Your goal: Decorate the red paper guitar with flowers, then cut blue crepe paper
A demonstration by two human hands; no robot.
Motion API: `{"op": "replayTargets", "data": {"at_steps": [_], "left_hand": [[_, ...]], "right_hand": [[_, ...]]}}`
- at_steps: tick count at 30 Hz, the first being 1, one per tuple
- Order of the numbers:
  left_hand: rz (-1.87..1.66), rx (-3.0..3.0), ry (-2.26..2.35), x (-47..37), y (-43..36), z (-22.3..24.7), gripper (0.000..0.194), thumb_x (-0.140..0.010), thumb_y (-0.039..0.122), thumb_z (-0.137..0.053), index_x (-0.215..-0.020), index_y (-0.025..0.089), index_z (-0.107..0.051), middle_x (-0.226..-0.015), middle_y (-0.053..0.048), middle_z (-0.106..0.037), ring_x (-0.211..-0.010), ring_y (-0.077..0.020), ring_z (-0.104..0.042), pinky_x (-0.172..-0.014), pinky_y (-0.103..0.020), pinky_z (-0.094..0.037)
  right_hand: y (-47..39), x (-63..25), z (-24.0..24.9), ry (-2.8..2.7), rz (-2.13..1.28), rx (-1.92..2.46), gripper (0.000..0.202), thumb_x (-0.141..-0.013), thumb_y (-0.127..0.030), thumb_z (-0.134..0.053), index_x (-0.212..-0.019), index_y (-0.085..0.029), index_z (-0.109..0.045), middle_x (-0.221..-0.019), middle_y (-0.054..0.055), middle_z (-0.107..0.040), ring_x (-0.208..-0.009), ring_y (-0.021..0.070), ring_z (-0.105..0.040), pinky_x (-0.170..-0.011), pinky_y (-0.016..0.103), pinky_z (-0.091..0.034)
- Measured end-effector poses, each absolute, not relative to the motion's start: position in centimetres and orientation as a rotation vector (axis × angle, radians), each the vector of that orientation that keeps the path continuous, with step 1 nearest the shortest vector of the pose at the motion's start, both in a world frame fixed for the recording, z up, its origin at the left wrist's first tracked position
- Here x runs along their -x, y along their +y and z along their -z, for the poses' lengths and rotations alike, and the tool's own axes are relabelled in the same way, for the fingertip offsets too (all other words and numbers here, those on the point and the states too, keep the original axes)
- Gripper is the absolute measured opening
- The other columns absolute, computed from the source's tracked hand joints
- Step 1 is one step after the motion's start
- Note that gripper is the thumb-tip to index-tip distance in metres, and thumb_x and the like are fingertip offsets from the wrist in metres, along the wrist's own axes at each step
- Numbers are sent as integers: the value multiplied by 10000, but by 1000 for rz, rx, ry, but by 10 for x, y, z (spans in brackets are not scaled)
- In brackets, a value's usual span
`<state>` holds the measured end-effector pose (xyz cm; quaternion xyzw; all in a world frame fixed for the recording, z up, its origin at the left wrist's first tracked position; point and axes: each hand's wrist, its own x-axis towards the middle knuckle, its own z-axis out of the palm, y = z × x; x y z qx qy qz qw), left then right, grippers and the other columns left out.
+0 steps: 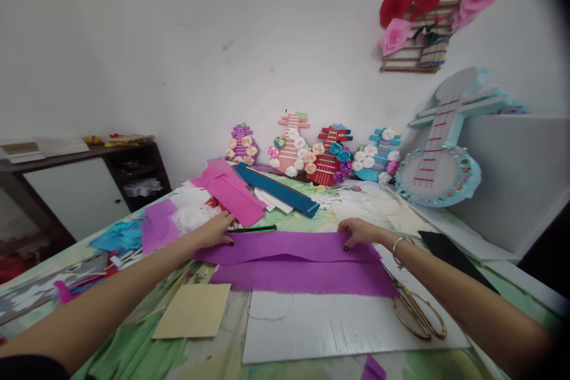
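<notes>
A wide purple paper strip [303, 278] lies across a white board [338, 329], with a second purple strip or folded layer [285, 244] over its far part. My left hand [217, 231] pinches the upper layer at its left end. My right hand [356, 233] holds the same layer near its right end, thumb in front. A dark cutter with a green edge [253, 228] lies just beyond the paper, by my left fingers. Gold-handled scissors [418, 312] rest on the board's right side, their blades partly hidden near the paper.
A yellow paper square [193, 311] lies front left. Pink paper [231, 193] and a blue strip [278, 188] lie behind the hands. Decorated paper instruments [329, 154] stand along the wall; a large pale blue one [436, 172] leans at right. Paper scraps [118, 237] lie left.
</notes>
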<state>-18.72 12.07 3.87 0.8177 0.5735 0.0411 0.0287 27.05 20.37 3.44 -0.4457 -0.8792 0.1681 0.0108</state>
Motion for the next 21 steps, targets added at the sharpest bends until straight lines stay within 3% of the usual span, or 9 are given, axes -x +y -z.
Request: {"op": "replayTargets", "data": {"at_steps": [4, 7, 15, 21], "left_hand": [[43, -2524, 1697, 193, 119, -41, 288, -916, 364, -589, -1102, 144, -592, -1078, -70, -616, -922, -193, -616, -802, -392, -530], [134, -2525, 1612, 197, 117, -43, 277, -917, 378, -585, -1052, 138, -604, -1006, -51, -627, -856, -177, -620, -760, -363, -533], [29, -2657, 1526, 206, 110, -62, 217, -926, 339, -557, -862, 137, -604, -814, -7, -606, -742, -150, -587, -695, -309, -487], [-29, -2912, 1468, 210, 67, -75, 237, -918, 189, -409, -838, 176, -631, -859, -84, -625, -819, -215, -556, -731, -326, -398]], "right_hand": [[205, -277, -39, -2743, -568, 1345, 239, -782, -337, -717, -898, -143, -639, -847, 21, -644, -758, 160, -601, -715, 316, -482], [206, -285, -45, -2738, -604, 1314, 237, -822, -372, -678, -820, -144, -614, -763, -8, -604, -691, 142, -569, -674, 295, -461], [196, -307, -67, -2673, -587, 1239, 134, -634, -261, -628, -639, -184, -518, -622, -35, -530, -634, 154, -494, -613, 272, -374], [158, -311, -76, -2717, -592, 1188, 94, -592, -133, -504, -651, -198, -470, -657, -16, -549, -637, 160, -501, -593, 263, -364]]}}
